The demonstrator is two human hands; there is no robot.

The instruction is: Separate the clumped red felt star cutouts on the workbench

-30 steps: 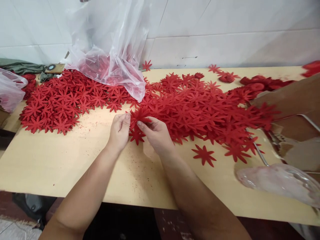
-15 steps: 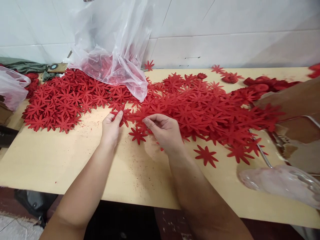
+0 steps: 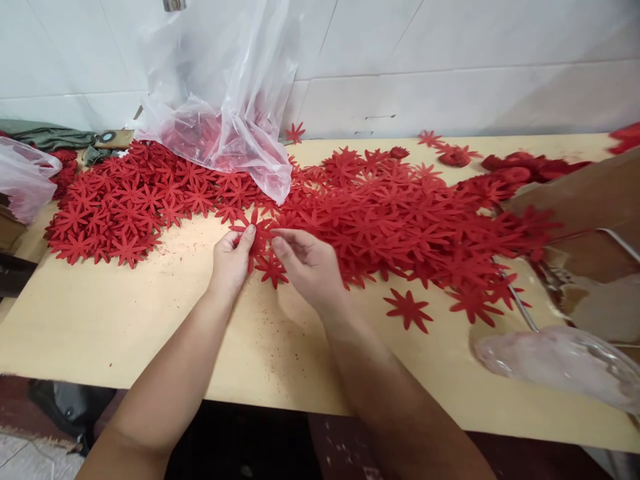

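My left hand (image 3: 230, 263) pinches a red flower-shaped cutout (image 3: 261, 235) between thumb and fingers, with its long narrow petals spread out. On the cutout's right side, my right hand (image 3: 313, 272) has its thumb and forefinger closed at a petal; the fingertips partly overlap it. Just below, a single red cutout (image 3: 271, 269) lies on the table between the hands. Behind and right of my right hand spreads a large loose heap of the same cutouts (image 3: 400, 213). Another thick pile (image 3: 125, 200) lies to the left of my left hand.
A clear plastic bag (image 3: 225, 127) with red pieces in it stands at the back of the wooden table (image 3: 165, 333). One cutout (image 3: 408, 310) lies apart on the right. A cardboard box (image 3: 590, 200), a metal rod (image 3: 523, 303) and a plastic-wrapped item (image 3: 555, 360) occupy the right side.
Both hands have drawn closer together. The left hand has lifted the cutout and turned it more upright, and the right hand has moved left to its edge.
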